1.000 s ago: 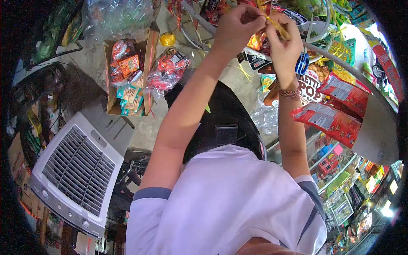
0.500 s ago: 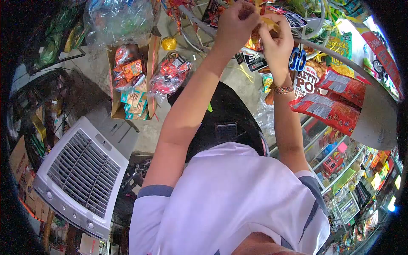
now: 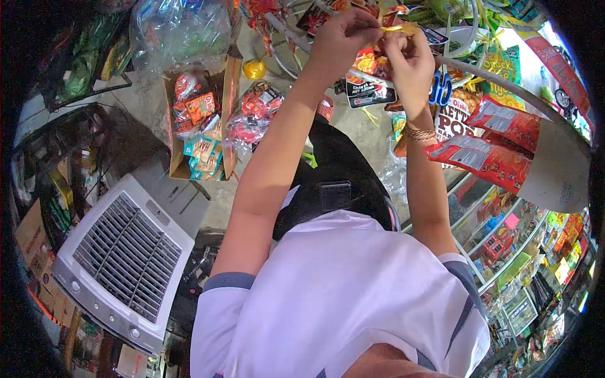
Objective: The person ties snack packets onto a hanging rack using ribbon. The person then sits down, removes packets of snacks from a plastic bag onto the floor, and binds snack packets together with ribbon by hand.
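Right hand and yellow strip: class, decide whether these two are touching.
Touching. The head view shows the yellow strip lying against the right hand at its fingertips, with no gap visible there.

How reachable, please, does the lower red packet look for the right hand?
Probably yes: the lower red packet looks uncovered and close, but the right hand is holding a yellow strip.

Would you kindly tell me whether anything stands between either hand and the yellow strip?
Nothing visible does: the left hand and the right hand both meet the yellow strip at their fingertips. The orange packet shows behind the hands, not between them and the strip.
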Demonstrator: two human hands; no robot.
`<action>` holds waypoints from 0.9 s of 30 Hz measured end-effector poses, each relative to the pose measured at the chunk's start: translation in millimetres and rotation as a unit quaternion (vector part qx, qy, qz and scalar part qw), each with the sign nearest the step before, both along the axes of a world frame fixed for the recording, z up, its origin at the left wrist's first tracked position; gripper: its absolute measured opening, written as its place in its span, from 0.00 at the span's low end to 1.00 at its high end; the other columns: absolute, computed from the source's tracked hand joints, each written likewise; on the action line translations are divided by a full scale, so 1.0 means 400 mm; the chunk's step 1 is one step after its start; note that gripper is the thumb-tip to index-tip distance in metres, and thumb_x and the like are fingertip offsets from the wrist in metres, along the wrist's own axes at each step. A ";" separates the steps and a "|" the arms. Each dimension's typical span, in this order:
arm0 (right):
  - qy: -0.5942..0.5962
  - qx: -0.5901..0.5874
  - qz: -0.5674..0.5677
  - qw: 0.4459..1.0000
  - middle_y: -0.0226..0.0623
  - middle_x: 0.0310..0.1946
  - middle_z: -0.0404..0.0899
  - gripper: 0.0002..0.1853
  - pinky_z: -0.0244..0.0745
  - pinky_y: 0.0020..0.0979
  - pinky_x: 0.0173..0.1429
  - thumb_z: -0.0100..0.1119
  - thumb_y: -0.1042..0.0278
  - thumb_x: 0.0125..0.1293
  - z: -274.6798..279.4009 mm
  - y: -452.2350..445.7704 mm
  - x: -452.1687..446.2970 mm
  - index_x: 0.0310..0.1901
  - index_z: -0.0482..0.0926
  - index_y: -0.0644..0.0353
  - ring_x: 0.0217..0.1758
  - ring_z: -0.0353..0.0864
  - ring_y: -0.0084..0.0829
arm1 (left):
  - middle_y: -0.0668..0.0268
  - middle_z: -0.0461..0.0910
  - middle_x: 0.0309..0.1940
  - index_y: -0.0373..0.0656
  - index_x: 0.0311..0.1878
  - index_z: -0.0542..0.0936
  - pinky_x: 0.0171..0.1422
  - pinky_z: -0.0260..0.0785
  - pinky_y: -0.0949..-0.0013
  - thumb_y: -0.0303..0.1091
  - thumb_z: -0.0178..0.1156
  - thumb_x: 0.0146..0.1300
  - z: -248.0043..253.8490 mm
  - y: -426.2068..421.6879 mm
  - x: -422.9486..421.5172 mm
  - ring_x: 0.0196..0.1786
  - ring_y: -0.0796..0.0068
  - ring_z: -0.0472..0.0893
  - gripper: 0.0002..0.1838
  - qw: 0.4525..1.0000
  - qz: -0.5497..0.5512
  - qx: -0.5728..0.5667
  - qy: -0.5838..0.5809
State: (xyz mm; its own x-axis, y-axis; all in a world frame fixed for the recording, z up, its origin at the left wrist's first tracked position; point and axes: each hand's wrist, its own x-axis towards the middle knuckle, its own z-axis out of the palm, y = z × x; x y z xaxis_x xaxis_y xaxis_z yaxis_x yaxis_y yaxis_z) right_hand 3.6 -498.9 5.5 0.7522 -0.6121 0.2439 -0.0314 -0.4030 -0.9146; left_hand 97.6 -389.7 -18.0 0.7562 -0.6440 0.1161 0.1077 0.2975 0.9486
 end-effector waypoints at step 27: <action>-0.043 0.497 0.247 0.831 0.33 0.35 0.73 0.15 0.70 0.30 0.55 0.52 0.77 0.67 -0.055 -0.104 -0.025 0.55 0.72 0.63 0.40 0.74 0.25 | 0.63 0.82 0.36 0.33 0.47 0.77 0.46 0.72 0.71 0.37 0.59 0.67 0.006 -0.014 0.014 0.39 0.77 0.79 0.15 0.991 -0.081 0.103 0.024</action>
